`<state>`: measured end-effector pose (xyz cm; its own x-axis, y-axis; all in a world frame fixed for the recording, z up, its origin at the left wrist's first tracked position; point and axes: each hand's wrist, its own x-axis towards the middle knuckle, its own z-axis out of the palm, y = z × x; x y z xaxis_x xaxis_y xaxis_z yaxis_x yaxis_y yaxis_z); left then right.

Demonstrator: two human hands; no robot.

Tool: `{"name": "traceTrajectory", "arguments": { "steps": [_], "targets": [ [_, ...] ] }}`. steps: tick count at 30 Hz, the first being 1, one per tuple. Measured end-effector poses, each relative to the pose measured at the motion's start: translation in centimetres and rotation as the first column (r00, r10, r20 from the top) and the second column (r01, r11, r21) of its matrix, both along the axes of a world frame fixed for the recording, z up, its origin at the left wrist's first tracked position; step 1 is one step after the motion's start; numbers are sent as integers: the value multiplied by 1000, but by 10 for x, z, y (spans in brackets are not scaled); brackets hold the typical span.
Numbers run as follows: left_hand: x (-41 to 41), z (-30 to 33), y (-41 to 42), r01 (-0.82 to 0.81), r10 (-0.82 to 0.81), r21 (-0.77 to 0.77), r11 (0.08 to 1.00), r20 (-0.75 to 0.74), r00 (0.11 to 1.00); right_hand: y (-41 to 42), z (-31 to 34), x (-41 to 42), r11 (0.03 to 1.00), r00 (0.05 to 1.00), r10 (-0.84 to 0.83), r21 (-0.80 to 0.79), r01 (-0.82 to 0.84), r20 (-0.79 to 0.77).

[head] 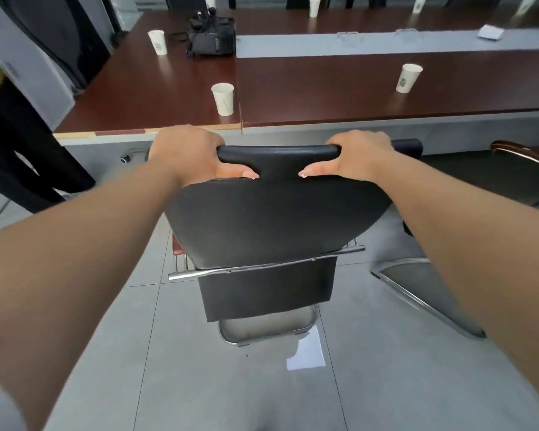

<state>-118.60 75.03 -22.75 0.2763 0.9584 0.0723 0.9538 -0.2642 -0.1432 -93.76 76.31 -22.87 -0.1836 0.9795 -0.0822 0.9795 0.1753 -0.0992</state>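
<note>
At the far left a person (16, 144) in a yellow top and black trousers is standing, well apart from your arms. On the dark red table (324, 101), toward its left end, a white paper cup (158, 42) stands upright. Just to the right of it sits a black projector (213, 37) with cables. Nearer to you, close to the front edge of the table, a second paper cup (223, 98) stands upright.

Your left hand (187, 157) grips the left end of the top bar of the black chair (271, 219). The fingers are curled over the far side of the bar, where you cannot see them, and the thumb lies on the near side, pointing toward the middle. The chair stands on the grey tiled floor (231, 384) directly in front of you, with its back turned to you. The top of its backrest is near the front edge of the table. A chrome frame (262, 269) runs under the backrest.

Your right hand (360, 157) grips the right end of the same bar in the same way, thumb on the near side and pointing inward. The two thumbs are apart, with bare bar between them.

Further right on the table, a third paper cup (408, 78) stands upright. Beside your chair, at the right, a second chair (486, 175) with a brown armrest stands on the floor, partly hidden behind your right forearm.
</note>
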Motion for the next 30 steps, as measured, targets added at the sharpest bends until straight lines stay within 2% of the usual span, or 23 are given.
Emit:
{"name": "traceTrajectory", "arguments": {
  "steps": [3, 13, 17, 21, 24, 28, 30],
  "targets": [
    [-21, -1, 5, -34, 33, 8, 999, 19, 999, 5, -4, -19, 999, 1000, 22, 45, -22, -7],
    [-23, -5, -1, -71, 70, 1, 998, 78, 994, 3, -1, -29, 1000, 1000, 7, -7, -7, -26],
    [-21, -8, -7, -106, 105, -3, 994, 171, 980, -4, -1, -29, 1000, 999, -16, 1, 16, -29],
    [-20, -22, -14, -98, 49, 206, 974, 231, 972, -16, -5, -31, 995, 997, -51, 82, 55, -56],
    [-20, -32, -23, -91, -9, 293, 952, 321, 947, -26, -14, -33, 983, 985, -92, 144, 112, -143],
    [-15, -33, -32, -158, 69, 178, 971, 427, 901, -46, -26, -38, 971, 943, -91, 180, 155, -321],
    [-6, -36, -45, -181, 104, 118, 976, 480, 871, -63, -30, -38, 976, 880, -87, 136, 168, -466]
  ]
}}
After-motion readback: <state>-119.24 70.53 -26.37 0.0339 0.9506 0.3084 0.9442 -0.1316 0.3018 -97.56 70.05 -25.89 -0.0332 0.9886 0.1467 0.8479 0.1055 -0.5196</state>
